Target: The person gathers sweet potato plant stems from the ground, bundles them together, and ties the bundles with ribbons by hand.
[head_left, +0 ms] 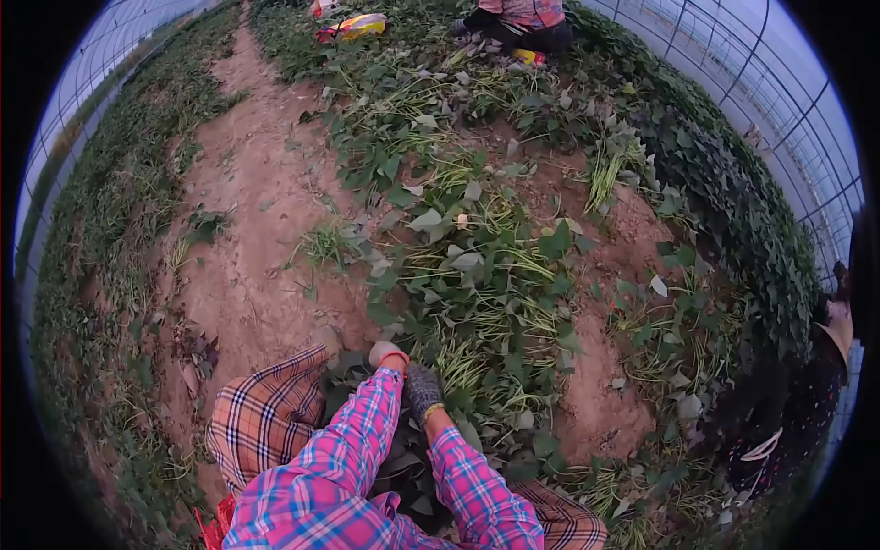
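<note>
Low among green leafy vines [495, 275], my two hands are side by side in front of my knees. My left hand [389, 354], in a pale glove with a red cuff, touches leaves at the edge of the dirt path. Just right of it, my right hand [423, 389] wears a dark grey knit glove and lies against the leaves and pale green stems [463, 367]. The fingers of both hands are too small and too hidden to make out, and so is anything they might hold.
A bare dirt path [247, 192] runs ahead on the left. One person [522, 18] squats among the vines ahead; another person in dark dotted clothes [797, 412] is close at right. A yellow and red bag [357, 27] lies ahead. Metal hoop framing [733, 64] curves overhead.
</note>
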{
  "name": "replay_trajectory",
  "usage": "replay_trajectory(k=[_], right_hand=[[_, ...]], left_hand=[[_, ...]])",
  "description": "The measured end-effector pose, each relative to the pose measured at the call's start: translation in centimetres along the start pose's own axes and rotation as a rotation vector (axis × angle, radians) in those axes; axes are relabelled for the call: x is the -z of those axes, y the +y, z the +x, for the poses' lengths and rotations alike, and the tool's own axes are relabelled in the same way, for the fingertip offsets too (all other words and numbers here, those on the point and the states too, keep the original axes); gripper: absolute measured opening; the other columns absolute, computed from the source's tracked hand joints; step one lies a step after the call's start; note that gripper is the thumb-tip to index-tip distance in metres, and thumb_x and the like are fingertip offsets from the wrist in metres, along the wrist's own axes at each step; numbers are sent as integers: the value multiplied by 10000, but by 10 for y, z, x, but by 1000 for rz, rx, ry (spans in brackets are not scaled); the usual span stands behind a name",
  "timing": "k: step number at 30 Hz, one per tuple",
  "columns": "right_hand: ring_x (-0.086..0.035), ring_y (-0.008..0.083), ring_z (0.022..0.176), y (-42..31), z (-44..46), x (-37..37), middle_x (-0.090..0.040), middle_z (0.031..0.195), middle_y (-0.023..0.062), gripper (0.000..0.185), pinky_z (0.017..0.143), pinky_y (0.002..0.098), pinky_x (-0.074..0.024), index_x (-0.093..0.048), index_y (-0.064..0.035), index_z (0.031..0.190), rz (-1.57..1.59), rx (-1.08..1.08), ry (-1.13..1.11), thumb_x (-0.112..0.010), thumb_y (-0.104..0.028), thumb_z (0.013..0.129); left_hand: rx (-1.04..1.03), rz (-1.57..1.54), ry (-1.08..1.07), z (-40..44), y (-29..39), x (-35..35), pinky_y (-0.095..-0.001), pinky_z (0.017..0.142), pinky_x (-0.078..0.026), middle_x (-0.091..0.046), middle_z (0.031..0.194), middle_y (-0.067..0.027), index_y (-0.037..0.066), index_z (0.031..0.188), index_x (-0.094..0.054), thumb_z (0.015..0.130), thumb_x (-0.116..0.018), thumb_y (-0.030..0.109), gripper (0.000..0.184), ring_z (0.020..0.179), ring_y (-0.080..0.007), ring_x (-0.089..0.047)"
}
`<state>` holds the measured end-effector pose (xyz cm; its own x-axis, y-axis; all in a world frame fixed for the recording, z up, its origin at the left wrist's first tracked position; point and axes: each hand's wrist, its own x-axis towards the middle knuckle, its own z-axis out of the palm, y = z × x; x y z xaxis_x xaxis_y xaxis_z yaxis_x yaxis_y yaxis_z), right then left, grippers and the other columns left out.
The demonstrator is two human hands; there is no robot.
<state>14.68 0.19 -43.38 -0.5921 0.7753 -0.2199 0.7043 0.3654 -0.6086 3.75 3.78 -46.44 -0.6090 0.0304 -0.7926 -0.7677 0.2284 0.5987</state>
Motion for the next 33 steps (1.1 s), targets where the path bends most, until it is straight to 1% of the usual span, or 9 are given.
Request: replay_trajectory(k=[8,15,20,22,23,27,30,31,33], right_hand=[[-518,364,1023,-17,-81,22,-541,1093,211,387,889,437,-403,-474,-35,1187,-59,31,-20,-421,-151,821],[-531,392,973,-40,-123,52,-536,1093,225,351,837,456,-429,-478,-64,1193,436,-299,4,-395,-172,870],[-535,370,1009,7,-119,10,-564,1082,236,364,847,434,-430,-555,-38,1103,-101,-11,52,-405,-283,880],[-539,351,1018,-20,-110,41,-557,1102,238,392,853,426,-433,-550,-44,1120,30,-222,-98,-420,-316,871],[-544,332,1027,-35,-107,52,-550,1122,239,423,860,419,-435,-546,-49,1138,166,-441,-251,-435,-350,861],[-517,315,1090,-30,-110,50,-528,1226,144,440,906,400,-422,-530,-124,1201,29,-101,-171,-434,-372,850],[-454,301,1174,-13,-111,22,-429,1338,122,530,969,377,-378,-430,-144,1298,-54,-187,-187,-450,-408,840],[-415,291,1219,7,-109,-7,-395,1370,114,582,1005,373,-345,-396,-150,1327,-71,-171,-163,-461,-442,828],[-365,287,1257,25,-118,-31,-385,1378,113,576,1037,378,-296,-385,-155,1339,102,-163,-51,-446,-437,839]], left_hand=[[24,220,-35,-11,-27,23,-329,421,-338,-473,532,-16,123,655,-514,850,-475,391,334,438,-176,-439],[-21,301,-58,-30,-33,36,-319,426,-346,-472,515,-15,117,624,-512,857,-465,377,352,441,-165,-456],[-142,284,-240,-70,-6,46,-312,429,-351,-472,503,-14,112,603,-510,861,-458,367,367,442,-158,-469],[-201,334,-434,-109,12,58,-309,431,-353,-471,498,-13,110,594,-509,863,-456,363,373,443,-155,-474],[-246,404,-558,-135,18,67,-308,431,-354,-471,496,-13,109,590,-509,864,-454,361,376,443,-153,-476],[-620,770,-1013,-188,9,94,-280,419,-350,-457,458,-21,67,605,-532,874,-481,308,365,434,-146,-487],[-708,907,-937,-174,-8,102,-385,517,-409,-552,542,-132,33,585,-574,860,-474,424,488,508,-271,-539],[-1007,1063,-972,-189,1,104,-410,592,-419,-572,586,-158,25,616,-597,872,-442,457,526,589,-333,-558],[-1088,1024,-1028,-200,4,110,-412,594,-420,-568,585,-163,21,615,-594,878,-432,469,544,601,-350,-557]])
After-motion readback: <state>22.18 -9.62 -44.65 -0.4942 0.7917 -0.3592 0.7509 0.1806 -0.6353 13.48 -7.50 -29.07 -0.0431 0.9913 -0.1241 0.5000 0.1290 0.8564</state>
